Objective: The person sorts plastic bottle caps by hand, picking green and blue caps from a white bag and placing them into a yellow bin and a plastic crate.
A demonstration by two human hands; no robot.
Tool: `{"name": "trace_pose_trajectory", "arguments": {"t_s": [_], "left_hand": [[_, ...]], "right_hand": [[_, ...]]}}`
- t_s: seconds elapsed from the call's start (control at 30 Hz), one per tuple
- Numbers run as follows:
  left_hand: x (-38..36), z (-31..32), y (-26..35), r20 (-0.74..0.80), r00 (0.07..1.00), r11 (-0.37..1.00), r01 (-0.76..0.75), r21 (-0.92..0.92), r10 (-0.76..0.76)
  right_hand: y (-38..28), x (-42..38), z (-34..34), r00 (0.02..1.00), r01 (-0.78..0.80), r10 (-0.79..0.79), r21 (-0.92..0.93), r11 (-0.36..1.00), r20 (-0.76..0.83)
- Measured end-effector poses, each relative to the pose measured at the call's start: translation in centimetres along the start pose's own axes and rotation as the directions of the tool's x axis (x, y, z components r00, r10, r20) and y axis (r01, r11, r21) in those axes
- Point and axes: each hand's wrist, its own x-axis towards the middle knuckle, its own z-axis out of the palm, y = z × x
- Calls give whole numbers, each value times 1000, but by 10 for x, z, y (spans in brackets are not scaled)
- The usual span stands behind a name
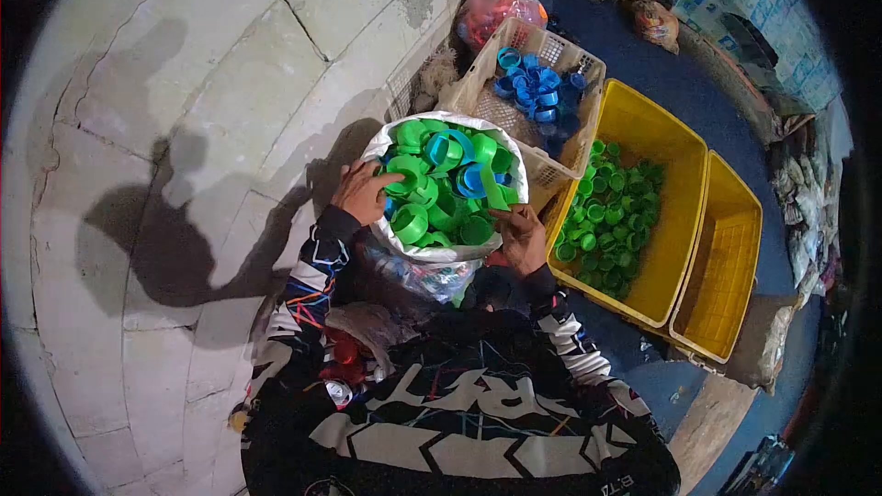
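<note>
A white sack (521, 165) with a rolled rim stands in front of me, full of green caps (410, 222) with a few blue caps (470, 181) among them. On its left rim rests my left hand (364, 193), fingers apart and one reaching over the green caps. At the right rim, my right hand (522, 237) has its fingers bent at a long green piece (492, 188); whether it grips the piece is unclear.
A beige crate (588, 60) with blue caps stands behind the sack. To the right are a yellow bin (675, 211) holding green caps and another yellow bin (726, 257). A pale block wall (184, 248) runs along the left. Clear plastic bags lie below the sack.
</note>
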Motion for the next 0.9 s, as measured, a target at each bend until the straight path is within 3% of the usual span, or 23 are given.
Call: {"name": "trace_pose_trajectory", "arguments": {"t_s": [0.07,0.17,0.27,0.37,0.47,0.6,0.67,0.7,0.77,0.87,0.9], "left_hand": [[4,-3,0,49,999,1000,6,-20,-5],[5,6,-2,-59,998,1000,-25,-7,25],[10,27,-21,-208,970,979,-157,-127,128],[10,20,-16,-154,985,979,-110,-170,84],[10,29,-15,-236,969,936,-147,-321,71],[9,24,-19,-105,994,917,-53,-396,12],[11,17,-21,-44,999,869,-21,-494,-1],[11,18,-25,-104,994,875,-37,-483,-15],[9,24,-33,-221,975,885,-71,-460,-37],[5,-2,-8,-274,935,830,36,-556,-224],[7,-2,-3,-262,933,709,-10,-705,-247]], "right_hand": [[-5,-4,-3,1000,19,-18,-50,999,6],[-7,-8,-5,1000,23,-25,-103,994,-10],[-3,-13,-7,999,-2,-2,-109,994,-35],[7,-17,-9,997,-54,51,-59,997,-50],[-1,-18,-15,998,-59,56,-97,994,-31],[5,-21,-16,999,-46,44,-100,994,-24],[8,-21,-18,999,36,-38,-192,981,-5],[4,-20,-18,997,76,-77,-237,968,4],[-7,-22,-17,1000,-24,23,-44,999,-8],[-12,-23,-14,992,-99,114,216,971,-57],[-12,-24,-13,987,-109,138,297,949,-77]]}}
